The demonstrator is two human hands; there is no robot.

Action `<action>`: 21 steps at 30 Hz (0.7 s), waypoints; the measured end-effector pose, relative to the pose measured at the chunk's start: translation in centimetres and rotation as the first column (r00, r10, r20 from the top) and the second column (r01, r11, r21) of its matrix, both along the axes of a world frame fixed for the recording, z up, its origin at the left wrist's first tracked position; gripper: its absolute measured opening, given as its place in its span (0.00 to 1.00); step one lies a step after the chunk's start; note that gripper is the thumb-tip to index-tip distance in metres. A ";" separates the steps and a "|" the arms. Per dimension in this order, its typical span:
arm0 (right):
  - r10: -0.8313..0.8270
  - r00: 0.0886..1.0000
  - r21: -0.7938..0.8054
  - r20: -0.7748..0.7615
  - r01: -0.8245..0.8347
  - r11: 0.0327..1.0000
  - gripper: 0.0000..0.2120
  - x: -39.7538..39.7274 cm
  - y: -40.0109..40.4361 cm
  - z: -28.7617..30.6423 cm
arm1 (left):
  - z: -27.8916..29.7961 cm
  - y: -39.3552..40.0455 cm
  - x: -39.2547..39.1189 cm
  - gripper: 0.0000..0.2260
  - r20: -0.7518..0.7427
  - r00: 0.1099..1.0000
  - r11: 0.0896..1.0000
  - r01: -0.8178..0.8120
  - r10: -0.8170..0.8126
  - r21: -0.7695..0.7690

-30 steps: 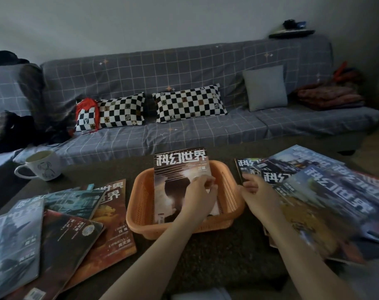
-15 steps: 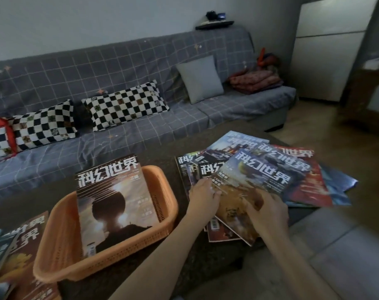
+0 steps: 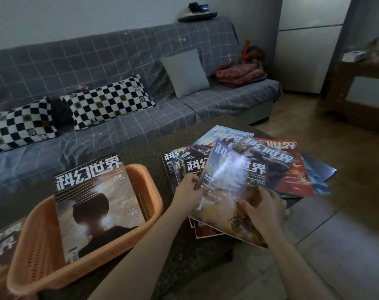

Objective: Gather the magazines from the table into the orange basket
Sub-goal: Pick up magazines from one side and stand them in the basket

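Observation:
An orange basket [image 3: 148, 191] sits on the dark table at lower left, with one dark-covered magazine [image 3: 95, 204] lying tilted inside it. To its right, several magazines [image 3: 279, 167] are fanned out over the table's right end. The top one, a glossy blue-and-tan magazine [image 3: 225, 189], is lifted at an angle off the pile. My left hand [image 3: 189, 191] grips its left edge. My right hand [image 3: 264, 208] holds its lower right part, fingers curled over the cover.
Another orange-brown magazine [image 3: 2, 241] shows at the left edge. Behind the table [image 3: 141, 152] stands a grey checked sofa [image 3: 97, 61] with checkerboard pillows [image 3: 108, 102]. Right of the table is bare floor [image 3: 335, 234] and a wooden cabinet [image 3: 361, 92].
My left hand left the magazine in the basket and went right to the pile. Both hands took hold of the top magazine and have raised it off the stack. My view turned right.

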State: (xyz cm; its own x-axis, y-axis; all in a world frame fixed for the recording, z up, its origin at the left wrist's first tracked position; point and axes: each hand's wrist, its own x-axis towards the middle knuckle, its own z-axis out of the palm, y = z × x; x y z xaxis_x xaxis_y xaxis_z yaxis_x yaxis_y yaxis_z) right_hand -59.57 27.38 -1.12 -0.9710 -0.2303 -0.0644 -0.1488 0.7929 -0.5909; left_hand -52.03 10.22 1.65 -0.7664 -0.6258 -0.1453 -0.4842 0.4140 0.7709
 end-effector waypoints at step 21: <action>0.373 0.921 -0.598 0.111 -0.237 0.765 0.31 8.9 -10.0 7.6 | 6.3 -4.0 17.8 0.05 -0.480 0.762 0.896 -0.422 0.434 0.139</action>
